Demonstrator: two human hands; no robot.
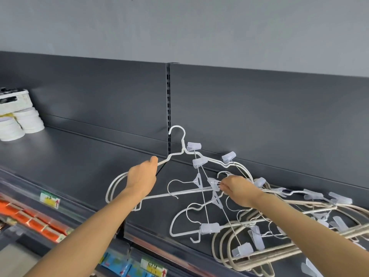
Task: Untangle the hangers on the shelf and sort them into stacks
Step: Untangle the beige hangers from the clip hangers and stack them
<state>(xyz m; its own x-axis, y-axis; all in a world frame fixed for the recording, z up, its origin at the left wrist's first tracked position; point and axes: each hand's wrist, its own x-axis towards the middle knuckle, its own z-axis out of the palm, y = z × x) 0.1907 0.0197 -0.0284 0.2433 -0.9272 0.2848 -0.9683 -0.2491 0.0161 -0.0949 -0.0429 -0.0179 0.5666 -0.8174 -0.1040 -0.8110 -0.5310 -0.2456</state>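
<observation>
The left hand [142, 176] is gripping a white wire hanger [183, 144] by its shoulder while the right hand [237, 189] is pinching a translucent plastic clip [212, 183].

The left hand [142, 177] grips the sloping shoulder of a white hanger [179, 193], held tilted above the dark shelf [79, 156] with its hook up. The right hand [237, 189] pinches a clear clip [212, 182] at the edge of a tangled pile [279, 226] of clip hangers and beige hangers lying on the shelf's right part.
</observation>
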